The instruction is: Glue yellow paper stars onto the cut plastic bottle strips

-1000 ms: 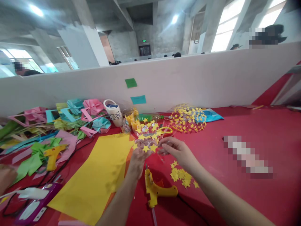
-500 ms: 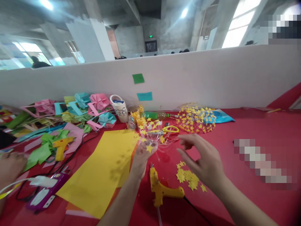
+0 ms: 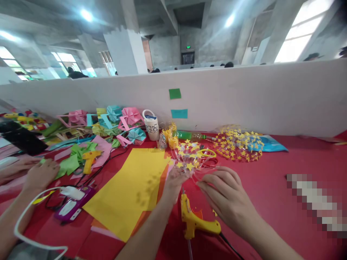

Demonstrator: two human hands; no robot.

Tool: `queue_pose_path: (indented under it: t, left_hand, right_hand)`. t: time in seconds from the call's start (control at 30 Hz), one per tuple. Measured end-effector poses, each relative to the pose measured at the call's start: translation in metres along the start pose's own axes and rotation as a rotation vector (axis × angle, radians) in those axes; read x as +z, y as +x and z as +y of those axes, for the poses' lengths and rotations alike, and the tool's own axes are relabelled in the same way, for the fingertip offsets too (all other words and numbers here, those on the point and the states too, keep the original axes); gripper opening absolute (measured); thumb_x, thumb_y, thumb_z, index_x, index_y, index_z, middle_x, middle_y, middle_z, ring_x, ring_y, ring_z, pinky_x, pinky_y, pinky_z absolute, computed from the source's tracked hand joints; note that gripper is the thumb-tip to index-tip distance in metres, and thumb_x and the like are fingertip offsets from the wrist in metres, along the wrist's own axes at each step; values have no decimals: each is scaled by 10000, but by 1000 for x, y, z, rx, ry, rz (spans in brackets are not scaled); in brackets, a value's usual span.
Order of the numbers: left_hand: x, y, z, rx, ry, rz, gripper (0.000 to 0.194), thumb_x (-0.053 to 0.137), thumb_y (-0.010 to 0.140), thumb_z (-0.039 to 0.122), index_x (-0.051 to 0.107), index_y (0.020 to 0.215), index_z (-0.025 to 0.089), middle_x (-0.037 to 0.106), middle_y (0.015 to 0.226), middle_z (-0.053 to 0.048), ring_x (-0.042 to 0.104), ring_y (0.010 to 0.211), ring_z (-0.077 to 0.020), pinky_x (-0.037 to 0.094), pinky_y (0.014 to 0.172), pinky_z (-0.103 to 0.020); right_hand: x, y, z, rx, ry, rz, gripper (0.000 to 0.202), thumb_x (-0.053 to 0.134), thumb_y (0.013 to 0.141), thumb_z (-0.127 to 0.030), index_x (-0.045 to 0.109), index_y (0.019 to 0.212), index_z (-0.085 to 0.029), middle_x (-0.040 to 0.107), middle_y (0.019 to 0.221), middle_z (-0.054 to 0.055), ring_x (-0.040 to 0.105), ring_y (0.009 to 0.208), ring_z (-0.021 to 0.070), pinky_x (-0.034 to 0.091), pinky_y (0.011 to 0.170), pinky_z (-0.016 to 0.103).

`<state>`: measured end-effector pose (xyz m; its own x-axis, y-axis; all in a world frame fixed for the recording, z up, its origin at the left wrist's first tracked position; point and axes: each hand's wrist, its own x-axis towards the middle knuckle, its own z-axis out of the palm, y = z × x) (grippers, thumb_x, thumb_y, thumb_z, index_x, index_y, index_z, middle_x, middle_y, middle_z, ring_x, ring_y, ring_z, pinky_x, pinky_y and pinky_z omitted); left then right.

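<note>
My left hand (image 3: 176, 180) is closed around the base of a clear plastic piece with cut strips and yellow paper stars (image 3: 189, 166) on it. My right hand (image 3: 225, 191) is just right of it, thumb and fingers drawn together near the clear strips; what they pinch, if anything, is too small to make out. A yellow hot glue gun (image 3: 199, 224) lies between my forearms on the red table, its nozzle pointing away from me. Most of the loose star pile is hidden behind my right hand.
Yellow paper sheets (image 3: 132, 180) lie left of my left arm. A purple power strip (image 3: 76, 206), a second glue gun (image 3: 90, 160) and a co-worker's hands (image 3: 43, 175) are further left. Behind stand a white cup (image 3: 151, 128) and a star-covered plastic ball (image 3: 238, 142). A partition (image 3: 230, 97) closes the back.
My right hand has come in toward the plastic piece, its fingers closing together and covering the star pile. The view has turned left, and more of the co-worker's hands shows.
</note>
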<state>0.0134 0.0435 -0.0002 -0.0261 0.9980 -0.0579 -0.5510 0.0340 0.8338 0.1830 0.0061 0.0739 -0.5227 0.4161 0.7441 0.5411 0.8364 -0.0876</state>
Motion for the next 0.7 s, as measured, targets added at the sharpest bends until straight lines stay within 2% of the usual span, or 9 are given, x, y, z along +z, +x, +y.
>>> queue_pose_path:
  t: [0.13,0.3,0.4,0.53,0.7]
  left_hand:
    - [-6,4,-4,9,36,-15,321,783,612,178,634,895,158,662,713,13,628,718,-134,473,807,-289]
    - [-12,4,-9,13,84,-30,343,764,615,210,642,932,166,691,806,-19,640,797,-176,493,784,-305]
    - [-12,2,-10,4,106,-12,342,761,596,208,660,921,169,700,823,-40,644,808,-196,497,783,-315]
    - [-6,0,-7,-12,126,-7,356,745,605,181,659,951,178,706,888,-42,642,791,-175,494,768,-297]
    - [4,-4,2,-16,73,-108,327,739,645,175,644,958,167,707,892,-47,652,833,-180,491,785,-289]
  right_hand:
    - [-6,7,-2,22,-21,46,119,576,860,-114,655,940,-151,678,884,41,505,855,180,358,922,404]
    - [-9,15,-2,19,-37,97,125,593,840,-92,643,940,-148,684,861,35,507,826,175,375,864,384]
    - [-11,14,0,67,-17,143,137,596,827,-75,638,934,-151,678,852,41,509,803,177,393,786,367]
    - [-9,13,0,165,132,123,161,578,828,-63,623,945,-165,666,905,58,551,844,181,435,756,344]
    - [-2,10,-3,287,315,77,162,523,871,-98,595,952,-218,691,895,12,615,832,146,477,740,289]
